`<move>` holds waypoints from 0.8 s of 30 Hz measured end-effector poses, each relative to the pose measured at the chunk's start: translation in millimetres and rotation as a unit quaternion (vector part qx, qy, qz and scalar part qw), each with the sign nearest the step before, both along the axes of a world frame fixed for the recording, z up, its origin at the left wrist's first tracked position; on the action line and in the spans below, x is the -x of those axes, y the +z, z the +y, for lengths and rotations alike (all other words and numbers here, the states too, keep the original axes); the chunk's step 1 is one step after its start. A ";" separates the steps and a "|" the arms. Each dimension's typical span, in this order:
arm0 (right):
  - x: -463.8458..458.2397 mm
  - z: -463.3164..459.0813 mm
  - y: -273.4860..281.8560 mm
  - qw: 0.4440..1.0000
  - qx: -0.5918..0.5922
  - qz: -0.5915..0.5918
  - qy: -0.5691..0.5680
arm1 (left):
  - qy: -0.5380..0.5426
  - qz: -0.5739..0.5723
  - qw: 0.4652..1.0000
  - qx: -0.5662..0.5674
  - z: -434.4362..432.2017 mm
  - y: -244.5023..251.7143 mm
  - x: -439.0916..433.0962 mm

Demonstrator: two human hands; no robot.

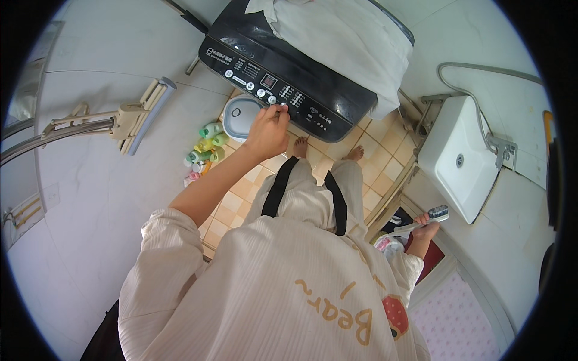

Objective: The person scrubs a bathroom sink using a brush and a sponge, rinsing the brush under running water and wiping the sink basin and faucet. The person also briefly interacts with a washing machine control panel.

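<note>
My left hand (pixel 268 136) reaches to the front edge of a black washing machine's control panel (pixel 298 97), its fingers bent and a fingertip at the rightmost round button. Nothing shows in that hand. White cloth (pixel 343 45) lies over the top of the machine and hangs down its right side. Off to the right, my right hand (pixel 424 230) is closed around a long, pale-handled scrub brush (pixel 438 213) with dark bristles, its head pointing toward the sink. A plastic bag or packet (pixel 389 244) shows below the brush handle.
A white sink (pixel 456 158) with a grey hose is at the right. Several bottles (pixel 211 130) stand on the tiled floor beside a lidded bucket (pixel 241 118). A sponge mop (pixel 149 117) is at the left, near the wall. A low ledge runs beside my right leg.
</note>
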State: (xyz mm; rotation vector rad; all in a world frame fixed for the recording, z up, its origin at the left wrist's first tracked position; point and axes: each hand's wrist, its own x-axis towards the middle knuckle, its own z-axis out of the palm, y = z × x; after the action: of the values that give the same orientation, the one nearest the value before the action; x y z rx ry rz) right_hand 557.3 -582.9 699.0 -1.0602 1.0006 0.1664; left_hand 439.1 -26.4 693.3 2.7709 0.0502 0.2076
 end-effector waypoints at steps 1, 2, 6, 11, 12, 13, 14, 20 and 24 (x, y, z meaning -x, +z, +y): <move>0.8 -2.7 -0.3 1.000 -0.006 -0.003 0.004 | -0.001 0.012 1.000 -0.005 0.8 2.1 -2.8; 1.8 -6.4 -1.2 1.000 -0.013 -0.007 0.008 | -0.001 0.025 1.000 -0.001 2.0 3.3 -4.4; 2.7 0.9 2.3 1.000 0.010 -0.002 0.005 | -0.012 0.007 1.000 0.015 4.5 9.9 4.5; 7.8 -6.2 4.1 1.000 0.000 0.006 -0.018 | 0.040 -0.022 0.999 -0.008 25.4 9.1 16.0; 8.7 -7.1 3.4 1.000 -0.003 0.006 -0.016 | 0.038 -0.021 0.999 -0.003 32.1 8.3 14.1; 9.3 -7.4 2.0 1.000 -0.002 0.010 -0.016 | 0.036 -0.020 0.999 0.002 38.1 6.4 11.4; 9.8 -7.3 0.3 1.000 0.000 0.014 -0.017 | 0.019 -0.027 0.999 0.010 42.5 1.9 9.1; 10.7 -2.6 -1.0 1.000 0.013 0.020 -0.014 | -0.019 -0.018 0.998 -0.053 44.5 -0.2 8.5; 9.0 2.8 -5.4 1.000 0.008 0.021 -0.008 | -0.033 0.001 0.998 -0.057 41.9 1.6 3.5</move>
State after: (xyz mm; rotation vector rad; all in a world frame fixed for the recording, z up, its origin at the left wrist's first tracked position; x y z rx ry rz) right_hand 548.3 -580.1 693.7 -1.0660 1.0489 0.1686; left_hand 435.7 15.5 694.9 2.8812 -0.0550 0.1961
